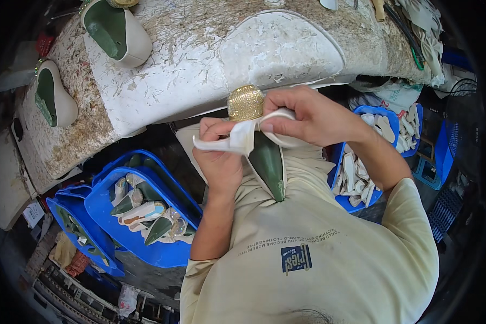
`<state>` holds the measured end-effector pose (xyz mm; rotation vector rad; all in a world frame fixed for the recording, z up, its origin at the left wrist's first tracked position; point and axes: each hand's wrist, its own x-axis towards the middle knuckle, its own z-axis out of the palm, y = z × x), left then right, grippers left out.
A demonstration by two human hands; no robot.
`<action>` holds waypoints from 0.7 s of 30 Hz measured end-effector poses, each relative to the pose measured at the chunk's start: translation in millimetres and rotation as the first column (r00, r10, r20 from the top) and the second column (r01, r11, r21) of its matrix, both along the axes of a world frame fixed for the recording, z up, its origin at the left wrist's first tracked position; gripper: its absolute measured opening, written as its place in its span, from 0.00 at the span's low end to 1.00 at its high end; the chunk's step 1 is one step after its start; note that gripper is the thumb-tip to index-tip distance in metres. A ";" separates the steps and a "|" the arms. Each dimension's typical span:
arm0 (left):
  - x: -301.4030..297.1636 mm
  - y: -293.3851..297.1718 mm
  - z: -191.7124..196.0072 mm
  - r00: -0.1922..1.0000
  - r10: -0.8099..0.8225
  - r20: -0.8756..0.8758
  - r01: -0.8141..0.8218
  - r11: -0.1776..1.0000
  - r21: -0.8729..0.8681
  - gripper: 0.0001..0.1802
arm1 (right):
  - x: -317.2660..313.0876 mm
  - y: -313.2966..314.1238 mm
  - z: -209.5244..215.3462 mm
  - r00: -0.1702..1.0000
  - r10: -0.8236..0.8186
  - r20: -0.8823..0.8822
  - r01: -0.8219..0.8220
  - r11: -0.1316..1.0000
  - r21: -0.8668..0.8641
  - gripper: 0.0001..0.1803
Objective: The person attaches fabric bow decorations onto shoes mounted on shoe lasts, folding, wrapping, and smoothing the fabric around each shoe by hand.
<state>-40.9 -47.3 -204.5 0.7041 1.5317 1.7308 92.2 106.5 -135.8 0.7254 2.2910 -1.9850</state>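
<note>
Above my lap, a green shoe last with pale edging points its tapered end toward my body. A gold, rhinestone-covered band sits across its far end, close to the bench edge. Over the last lies a curved, glossy white shoe piece, its narrow end sticking out to the left. My left hand is closed, its fingers gripping this piece from the left. From the right, my right hand pinches the white material between thumb and fingers, just beside the gold band. The hands partly hide how the piece meets the last.
Ahead is a glue-crusted workbench carrying a white shoe on a green last and another such shoe. A blue bin of shoes stands left; a blue basket of white shoe parts stands right, near a fan.
</note>
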 end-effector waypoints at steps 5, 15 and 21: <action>9.8 9.9 -10.6 0.993 0.102 0.053 -0.096 0.990 -0.106 0.12 | -3.5 -2.7 -10.1 0.997 0.060 -0.042 -0.021 0.789 0.615 0.13; 37.6 -3.3 4.8 0.978 -0.128 0.163 0.165 0.958 -0.234 0.25 | 38.6 -44.7 -31.3 0.703 -0.710 0.029 0.701 0.686 -0.193 0.18; 59.9 -21.5 13.9 0.747 -0.103 0.656 0.126 0.992 0.013 0.28 | 33.5 -86.0 -0.8 0.639 -0.659 -0.395 0.675 0.727 -0.121 0.07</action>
